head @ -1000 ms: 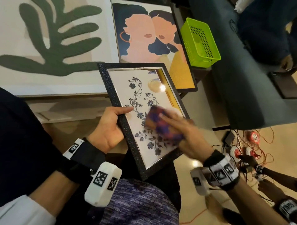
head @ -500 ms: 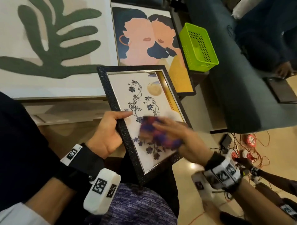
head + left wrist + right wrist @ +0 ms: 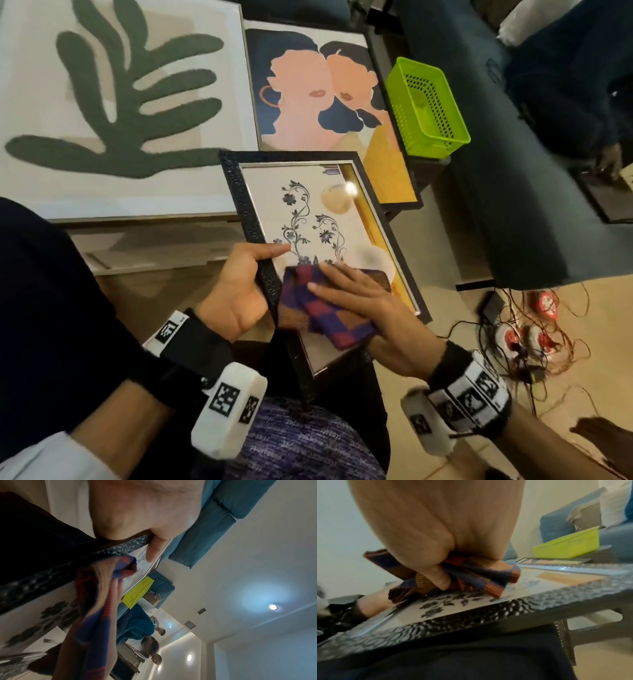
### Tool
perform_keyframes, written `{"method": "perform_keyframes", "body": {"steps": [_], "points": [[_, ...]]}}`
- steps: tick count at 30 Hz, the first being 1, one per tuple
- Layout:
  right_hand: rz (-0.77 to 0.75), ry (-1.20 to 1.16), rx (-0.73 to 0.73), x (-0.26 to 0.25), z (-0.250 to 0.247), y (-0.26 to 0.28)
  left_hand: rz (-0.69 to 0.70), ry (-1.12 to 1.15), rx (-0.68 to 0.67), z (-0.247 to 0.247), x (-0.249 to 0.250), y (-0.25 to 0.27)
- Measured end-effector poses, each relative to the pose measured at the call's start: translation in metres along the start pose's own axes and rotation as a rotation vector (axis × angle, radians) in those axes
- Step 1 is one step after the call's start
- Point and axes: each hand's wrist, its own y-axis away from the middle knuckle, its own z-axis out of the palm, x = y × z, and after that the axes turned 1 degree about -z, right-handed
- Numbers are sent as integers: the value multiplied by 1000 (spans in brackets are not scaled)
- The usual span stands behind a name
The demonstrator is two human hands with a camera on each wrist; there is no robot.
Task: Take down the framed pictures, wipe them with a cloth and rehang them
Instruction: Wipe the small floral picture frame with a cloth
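Observation:
A black textured frame (image 3: pixel 238 192) with a blue flower print rests tilted on my lap. My left hand (image 3: pixel 246 274) grips its left edge, thumb lying on the glass. My right hand (image 3: pixel 349 291) presses a red, blue and brown checked cloth (image 3: pixel 318 318) onto the lower part of the glass, right beside the left thumb. In the right wrist view the thumb of the right hand (image 3: pixel 436 520) pinches the bunched cloth (image 3: pixel 479 577) against the frame's (image 3: pixel 505 609) glass. The left wrist view shows the left hand (image 3: pixel 145 507) on the frame (image 3: pixel 34 582), and the cloth (image 3: pixel 102 601).
A large green leaf picture (image 3: pixel 120 102) and a picture of two faces (image 3: pixel 318 102) lie ahead on a low table. A green basket (image 3: pixel 424 102) stands to their right, beside a dark blue sofa (image 3: pixel 513 171). Cables and sockets (image 3: pixel 531 335) clutter the floor at right.
My right hand has slid the cloth down and leftward across the glass, from the middle right to the lower left beside my left thumb. The left hand keeps its grip.

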Motion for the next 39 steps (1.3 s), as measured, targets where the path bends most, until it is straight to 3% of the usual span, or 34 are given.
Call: {"method": "perform_keyframes", "body": {"steps": [2, 5, 6, 10, 11, 13, 15, 16, 20, 21, 23, 25, 26, 29, 30, 31, 33, 35, 39], "points": [[10, -31, 65, 11, -9, -1, 2, -5, 20, -1, 0, -1], [325, -70, 248, 39, -31, -9, 27, -33, 27, -3, 0, -3], [317, -12, 219, 36, -29, -11, 25, -40, 22, -2, 0, -2], [-35, 24, -72, 1, -4, -6, -11, -6, -1, -2, -1, 0], [-33, -10, -51, 3, -9, -7, -12, -9, -2, -2, -1, 0], [158, -82, 100, 28, -26, -14, 7, -19, 9, -4, -1, -2], [309, 1, 177, 40, -37, -17, 25, -31, 23, -4, -1, -2], [289, 40, 150, 36, -34, -18, 26, -38, 25, -4, -1, -3], [-31, 49, -81, 3, -9, -10, -18, -13, 5, -1, -1, -1], [-23, 46, -39, 8, -12, -12, -19, -10, 1, -1, -1, 0], [169, -6, 120, 33, -26, -19, 12, -16, 2, -2, -1, -2], [303, 32, 180, 39, -33, -23, 34, -37, 32, -2, -2, -3], [270, 40, 144, 31, -29, -23, 35, -46, 34, -2, -2, -3], [-27, 58, -73, -3, -8, -17, -29, -40, 34, -1, -3, -2], [-89, 91, -72, -1, -5, -17, -37, -37, 32, -2, -3, -2], [-92, 108, -16, 9, -9, -20, -25, -32, 14, -3, -3, -2], [129, 46, 148, 34, -27, -29, 19, -33, 2, -4, -2, -5], [278, 9, 176, 38, -34, -31, 39, -43, 11, -5, -1, -5], [-12, 88, -85, 1, -9, -18, 3, -33, 9, -7, -3, -6]]}}
